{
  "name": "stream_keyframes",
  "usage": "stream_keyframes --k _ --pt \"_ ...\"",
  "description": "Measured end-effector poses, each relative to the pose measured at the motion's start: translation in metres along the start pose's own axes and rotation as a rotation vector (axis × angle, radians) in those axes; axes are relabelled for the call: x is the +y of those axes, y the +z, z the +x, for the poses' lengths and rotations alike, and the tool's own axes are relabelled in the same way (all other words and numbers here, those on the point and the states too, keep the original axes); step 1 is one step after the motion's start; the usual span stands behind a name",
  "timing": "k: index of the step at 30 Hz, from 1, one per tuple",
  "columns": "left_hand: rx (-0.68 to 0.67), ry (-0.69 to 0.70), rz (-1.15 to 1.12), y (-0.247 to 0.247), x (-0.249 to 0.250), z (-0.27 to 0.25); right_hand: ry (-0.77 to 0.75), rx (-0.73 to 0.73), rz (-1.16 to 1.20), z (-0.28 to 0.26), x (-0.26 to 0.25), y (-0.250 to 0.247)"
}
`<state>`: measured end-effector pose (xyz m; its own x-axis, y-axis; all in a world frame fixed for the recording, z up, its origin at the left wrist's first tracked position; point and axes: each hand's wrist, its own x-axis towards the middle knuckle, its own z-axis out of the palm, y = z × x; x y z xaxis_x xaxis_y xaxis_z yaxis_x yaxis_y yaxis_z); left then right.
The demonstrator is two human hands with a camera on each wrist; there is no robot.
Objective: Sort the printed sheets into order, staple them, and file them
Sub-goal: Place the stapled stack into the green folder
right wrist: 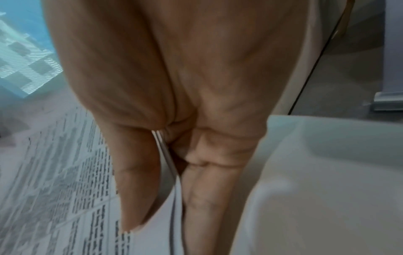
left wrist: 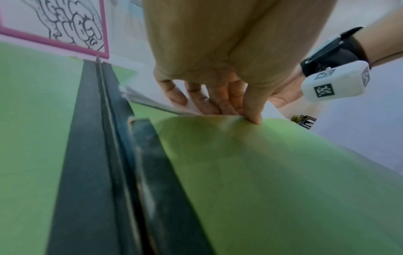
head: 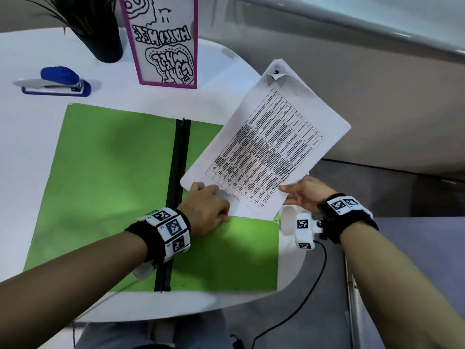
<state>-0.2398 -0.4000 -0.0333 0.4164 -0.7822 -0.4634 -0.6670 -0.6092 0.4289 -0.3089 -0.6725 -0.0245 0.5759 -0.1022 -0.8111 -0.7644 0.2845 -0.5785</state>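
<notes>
White tabletop (head: 30, 137) carries open green folder (head: 100, 185) at near edge. Stapled printed sheets (head: 266, 147), table-printed, dog-eared top corner, tilt over folder's right half; right hand (head: 304, 192) pinches their edge; left hand (head: 206, 210) pinches folder's pocket flap (left wrist: 261, 155).

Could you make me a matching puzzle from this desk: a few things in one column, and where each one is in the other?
Things:
1. stapler
2. sheets
3. folder
4. plant

Places:
A. lying open on the table, under both hands
B. held in the right hand, half over the table edge
C. far left, on the table
D. far edge, left of the pink-framed sign

Pairs: 1-C, 2-B, 3-A, 4-D
</notes>
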Motion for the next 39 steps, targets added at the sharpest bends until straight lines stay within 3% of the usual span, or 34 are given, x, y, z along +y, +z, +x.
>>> stream_keyframes --k 8,19,25,27,29,30,33,36,39 --pt "-0.140 0.038 0.116 -0.019 -0.037 -0.019 0.089 0.079 -0.321 0.008 -0.022 0.004" --pt "0.068 -0.016 -0.040 -0.014 -0.066 -0.037 0.134 0.037 -0.653 0.015 -0.034 0.024" --pt "0.046 -0.060 -0.136 -0.014 -0.074 -0.035 0.214 0.076 -0.829 0.020 -0.038 0.032" --pt "0.032 -0.053 -0.142 -0.015 -0.078 -0.035 0.156 0.224 -1.077 0.022 -0.053 0.031" --pt "-0.005 -0.027 -0.183 -0.019 -0.084 -0.035 -0.042 0.481 -1.258 0.028 -0.074 0.033" --pt "-0.027 -0.014 -0.214 -0.022 -0.088 -0.035 -0.163 0.532 -1.276 0.033 -0.087 0.038" --pt "-0.072 0.003 -0.282 -0.026 -0.094 -0.032 -0.387 0.419 -1.413 0.054 -0.120 0.061" --pt "-0.089 -0.010 -0.344 -0.026 -0.098 -0.027 -0.384 0.231 -1.452 0.077 -0.148 0.081" --pt "-0.081 -0.013 -0.364 -0.026 -0.099 -0.028 -0.435 0.170 -1.517 0.090 -0.167 0.094"
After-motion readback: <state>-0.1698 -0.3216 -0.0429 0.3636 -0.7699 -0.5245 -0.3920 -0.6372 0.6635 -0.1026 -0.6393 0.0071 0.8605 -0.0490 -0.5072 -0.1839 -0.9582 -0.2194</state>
